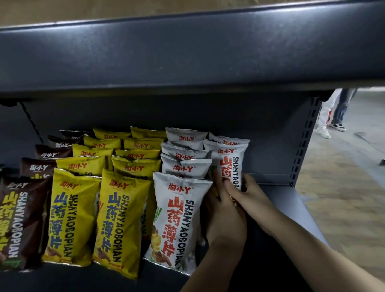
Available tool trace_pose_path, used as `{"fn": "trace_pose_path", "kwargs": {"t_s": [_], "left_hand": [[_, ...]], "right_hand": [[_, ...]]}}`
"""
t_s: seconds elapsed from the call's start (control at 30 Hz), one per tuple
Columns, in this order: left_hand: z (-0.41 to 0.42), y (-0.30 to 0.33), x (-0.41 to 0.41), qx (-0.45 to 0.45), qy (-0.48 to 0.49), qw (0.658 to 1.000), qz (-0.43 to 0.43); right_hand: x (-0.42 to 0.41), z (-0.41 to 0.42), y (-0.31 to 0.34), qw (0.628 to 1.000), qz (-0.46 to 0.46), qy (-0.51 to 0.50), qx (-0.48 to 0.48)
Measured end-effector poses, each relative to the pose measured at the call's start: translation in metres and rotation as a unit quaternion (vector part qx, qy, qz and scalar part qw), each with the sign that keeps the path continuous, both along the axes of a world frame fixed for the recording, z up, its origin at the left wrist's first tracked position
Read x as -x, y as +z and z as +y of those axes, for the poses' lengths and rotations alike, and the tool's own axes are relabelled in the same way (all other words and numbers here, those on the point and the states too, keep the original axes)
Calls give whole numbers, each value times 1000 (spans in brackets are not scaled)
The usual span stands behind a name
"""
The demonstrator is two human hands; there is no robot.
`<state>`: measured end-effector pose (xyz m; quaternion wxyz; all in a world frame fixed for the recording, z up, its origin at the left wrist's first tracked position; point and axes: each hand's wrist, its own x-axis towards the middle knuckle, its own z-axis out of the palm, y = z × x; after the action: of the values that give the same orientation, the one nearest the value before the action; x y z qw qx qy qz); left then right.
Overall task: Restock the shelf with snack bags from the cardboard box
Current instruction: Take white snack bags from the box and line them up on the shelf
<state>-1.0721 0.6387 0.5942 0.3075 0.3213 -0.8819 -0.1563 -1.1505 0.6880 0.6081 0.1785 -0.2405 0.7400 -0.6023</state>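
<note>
On the lower dark shelf (279,199), snack bags stand in rows: brown bags (23,221) at the left, two rows of yellow bags (72,219), then a row of white bags (179,218). A shorter second white row starts further right. My right hand (250,194) grips that row's front white bag (229,164), thumb across its face and fingers round its right edge. My left hand (224,213) lies with straight fingers against this bag's left side, between the two white rows. The lower part of the held bag is hidden behind both hands. Brown cardboard (135,3) shows above the upper shelf (182,52).
The upper shelf overhangs the bags closely. A perforated upright (305,140) ends the shelf on the right, with bare shelf board beside the held bag. Beyond it lies a wooden floor where a person's legs (337,116) stand.
</note>
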Motion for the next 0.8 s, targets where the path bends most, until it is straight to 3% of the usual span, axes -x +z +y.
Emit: {"fn": "trace_pose_path", "kwargs": {"t_s": [0.1, 0.4, 0.5, 0.63, 0.8], "left_hand": [[1, -1, -1, -38, -40, 998, -11], [1, 1, 1, 31, -10, 999, 9], [10, 3, -7, 56, -69, 996, 12], [27, 17, -40, 88, -183, 979, -18], [40, 25, -98, 121, -273, 954, 13]], "right_hand": [[1, 2, -1, 1000, -9, 3, 6], [-19, 1, 6, 990, 106, -85, -36], [-28, 18, 16, 980, 156, -113, -53], [-50, 50, 25, 980, 159, -102, -63], [-100, 90, 30, 984, 158, -80, -20]]}}
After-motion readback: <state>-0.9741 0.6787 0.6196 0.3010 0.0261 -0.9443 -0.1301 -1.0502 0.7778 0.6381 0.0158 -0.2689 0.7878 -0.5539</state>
